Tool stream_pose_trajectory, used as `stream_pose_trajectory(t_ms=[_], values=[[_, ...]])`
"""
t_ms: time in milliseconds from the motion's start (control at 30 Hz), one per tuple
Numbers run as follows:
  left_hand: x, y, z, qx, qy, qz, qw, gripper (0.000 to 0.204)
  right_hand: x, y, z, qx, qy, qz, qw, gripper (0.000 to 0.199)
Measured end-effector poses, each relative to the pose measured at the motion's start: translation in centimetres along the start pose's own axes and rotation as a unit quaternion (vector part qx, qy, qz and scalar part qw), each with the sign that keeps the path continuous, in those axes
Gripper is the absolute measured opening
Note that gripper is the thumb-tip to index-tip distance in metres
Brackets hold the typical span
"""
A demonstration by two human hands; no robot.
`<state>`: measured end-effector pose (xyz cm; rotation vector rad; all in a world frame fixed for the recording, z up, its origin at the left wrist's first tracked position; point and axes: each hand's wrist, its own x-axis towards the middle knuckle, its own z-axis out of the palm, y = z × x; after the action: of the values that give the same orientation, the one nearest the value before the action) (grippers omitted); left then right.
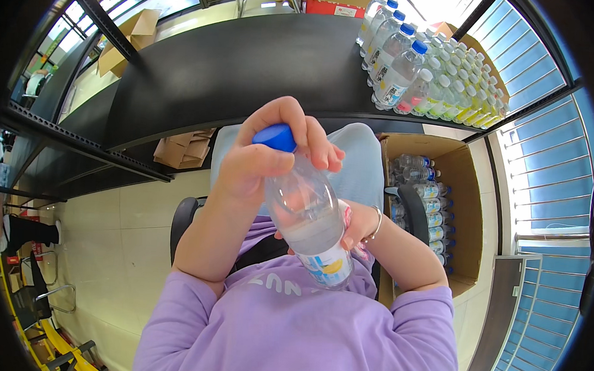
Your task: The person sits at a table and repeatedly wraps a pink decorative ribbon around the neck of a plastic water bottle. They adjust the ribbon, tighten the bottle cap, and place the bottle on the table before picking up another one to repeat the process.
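In front of my chest I hold a clear plastic bottle (301, 202) with a blue cap (275, 137). It is tilted, its top up to the left and its base toward my shirt. My left hand (250, 160) is closed round the neck, thumb and fingers just beside the cap. Lower down, my right hand (360, 223) grips the body from the right, its fingers partly hidden behind the bottle. A white and blue label with a yellow patch wraps the lower part. Something pink and white shows by my right hand; I cannot tell what it is.
A black table (249, 67) spans ahead of me, with several bottles (441, 79) grouped at its right end, some blue-capped, most white-capped. An open cardboard box (466, 193) of lying bottles stands at my right, beside a chair armrest (412, 214). Black shelving (67, 139) stands left.
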<state>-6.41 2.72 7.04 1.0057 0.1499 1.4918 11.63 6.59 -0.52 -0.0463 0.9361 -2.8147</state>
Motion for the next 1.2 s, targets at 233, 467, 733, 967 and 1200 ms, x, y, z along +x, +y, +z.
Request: stream_pose_trajectory(t_ms=[233,467,733,967,1200], values=[[-0.5,0.8,0.3,0.128,0.150,-0.033,0.980,0.052,0.7,-1.7,1.9,-0.047,0.049,-0.123,0.990,0.077],[-2.8,0.4,0.3,0.149,0.231,-0.016,0.961,0.060,0.3,-3.1,4.6,-0.203,0.309,-0.121,0.921,0.069],[-3.0,-0.1,1.6,0.216,0.214,-0.059,0.951,0.066,0.6,-1.7,5.9,-0.316,0.339,-0.144,0.874,0.067],[-3.1,0.3,3.9,0.167,0.200,-0.082,0.962,0.074,-0.1,-2.3,6.8,-0.295,0.274,-0.144,0.904,0.056],[-3.1,0.5,4.3,0.160,0.189,-0.107,0.963,0.075,-0.3,-2.5,6.6,-0.268,0.254,-0.158,0.916,0.056]])
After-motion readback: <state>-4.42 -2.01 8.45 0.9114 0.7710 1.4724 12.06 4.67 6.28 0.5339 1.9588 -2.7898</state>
